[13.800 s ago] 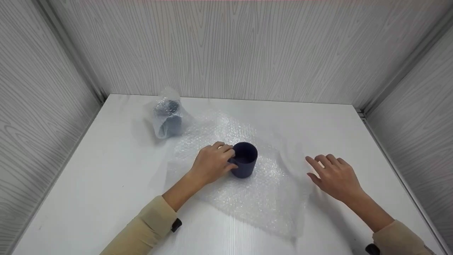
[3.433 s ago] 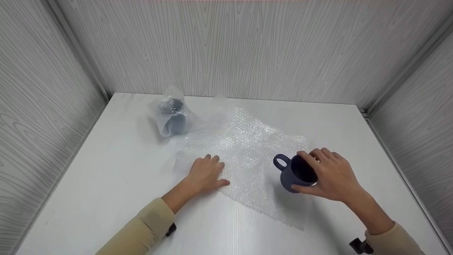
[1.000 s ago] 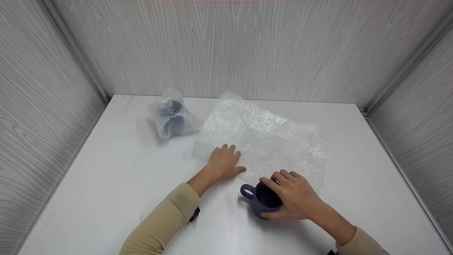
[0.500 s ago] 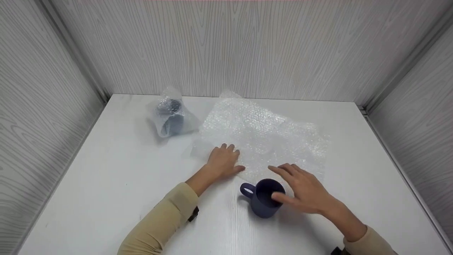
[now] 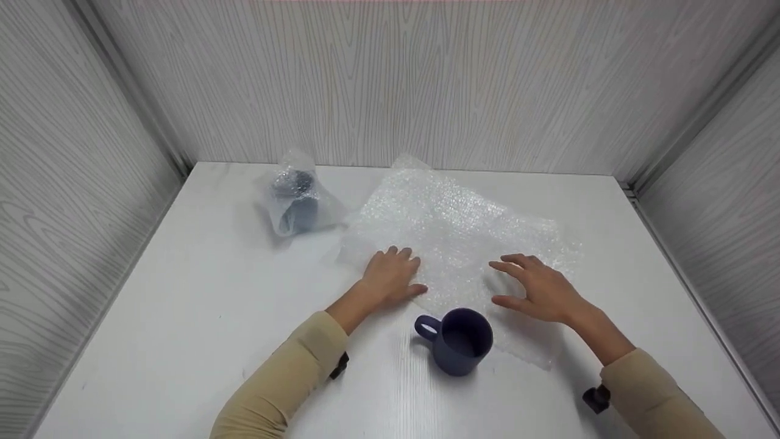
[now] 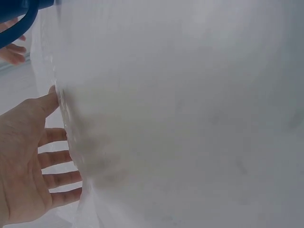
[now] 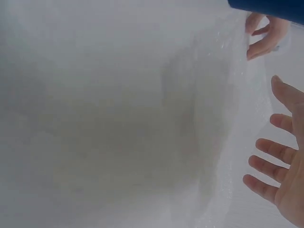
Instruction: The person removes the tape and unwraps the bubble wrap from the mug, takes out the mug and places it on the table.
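A dark blue mug [image 5: 457, 358] stands upright at the near edge of a sheet of bubble wrap [image 5: 451, 225], its handle pointing left. My left hand [image 5: 393, 277] rests on the wrap's near left edge with fingers spread; in the left wrist view its fingertips [image 6: 66, 194] meet that edge. To the right of the mug, my right hand [image 5: 539, 291] is over the wrap, fingers extended and thumb apart, holding nothing. The right wrist view has this hand [image 7: 289, 152] beside the sheet, palm showing, with part of the mug [image 7: 270, 9] at the top.
At the back left stands a bluish object wrapped in bubble wrap [image 5: 298, 210], close to the sheet's left corner. The white table [image 5: 183, 329] is bounded by wood-grained panels at the back [image 5: 390, 85] and both sides.
The mug, earlier on the wrap, was carried by my right hand to the near side and released. My right hand has since moved up and right. The wrap has shifted slightly right.
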Demonstrator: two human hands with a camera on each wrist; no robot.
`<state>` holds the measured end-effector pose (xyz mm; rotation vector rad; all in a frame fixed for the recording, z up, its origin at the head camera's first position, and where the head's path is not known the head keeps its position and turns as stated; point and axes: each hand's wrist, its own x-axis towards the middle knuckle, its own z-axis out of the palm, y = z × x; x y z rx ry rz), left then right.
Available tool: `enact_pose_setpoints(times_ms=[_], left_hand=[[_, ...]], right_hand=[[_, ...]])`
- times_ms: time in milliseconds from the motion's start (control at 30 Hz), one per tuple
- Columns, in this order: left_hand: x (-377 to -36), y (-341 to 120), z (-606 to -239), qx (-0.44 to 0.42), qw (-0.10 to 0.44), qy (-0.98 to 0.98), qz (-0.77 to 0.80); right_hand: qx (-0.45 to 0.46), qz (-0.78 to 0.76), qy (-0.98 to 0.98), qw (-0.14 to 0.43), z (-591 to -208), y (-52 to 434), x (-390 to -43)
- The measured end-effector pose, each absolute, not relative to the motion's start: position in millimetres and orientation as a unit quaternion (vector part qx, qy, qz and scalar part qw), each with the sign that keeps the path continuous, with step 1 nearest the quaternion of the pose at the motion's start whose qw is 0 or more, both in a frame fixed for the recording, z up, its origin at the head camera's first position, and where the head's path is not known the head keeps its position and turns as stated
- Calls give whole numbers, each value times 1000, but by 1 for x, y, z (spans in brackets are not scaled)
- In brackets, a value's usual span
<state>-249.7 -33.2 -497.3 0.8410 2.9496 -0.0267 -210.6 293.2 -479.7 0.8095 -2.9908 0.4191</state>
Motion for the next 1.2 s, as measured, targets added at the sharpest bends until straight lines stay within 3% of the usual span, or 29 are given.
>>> enact_pose_setpoints(times_ms=[367,767,1200], left_hand=[[-250,-34,-499,253,62,965,-4],[-243,-44,-488,249,78,965,23],[-224,-65,-477,280,31,957,69]], right_hand=[[264,109,-955,-82,-491,316,-223],[245,77,-963,-87,-479,313,-217],[187,51,-979,-67,-481,341,-201]])
